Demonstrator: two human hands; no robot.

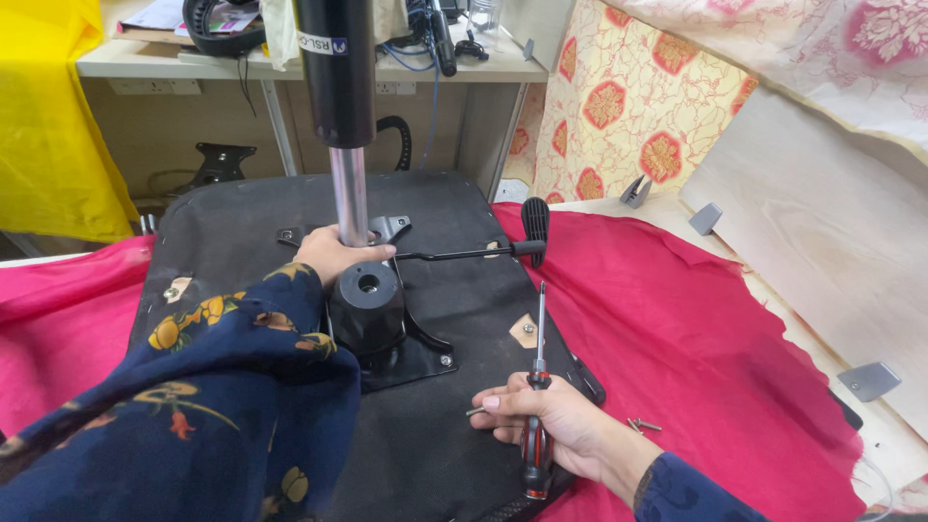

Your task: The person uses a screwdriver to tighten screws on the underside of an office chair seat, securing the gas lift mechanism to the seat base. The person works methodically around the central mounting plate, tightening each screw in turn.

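An upturned black chair seat [242, 222] lies on a red cloth [677, 319], with a black metal mechanism plate [411, 362] fixed to its underside. A gas cylinder [346, 126], black above and chrome below, stands up from the plate. My left hand [333, 253] grips the base of the chrome shaft, just behind a black round knob [367, 300]. My right hand [551, 425] holds a red-and-black-handled screwdriver [536, 387], tip pointing away, and a small bolt [476, 411] sticks out from its fingers. A black lever with a paddle handle [534, 227] juts right from the mechanism.
Loose screws [643, 424] lie on the red cloth beside my right wrist. A desk [290, 63] with cables stands behind the seat, yellow fabric [48, 116] at the left. Patterned cloth [628, 106] and pale wooden panels [822, 232] with grey brackets lie at the right.
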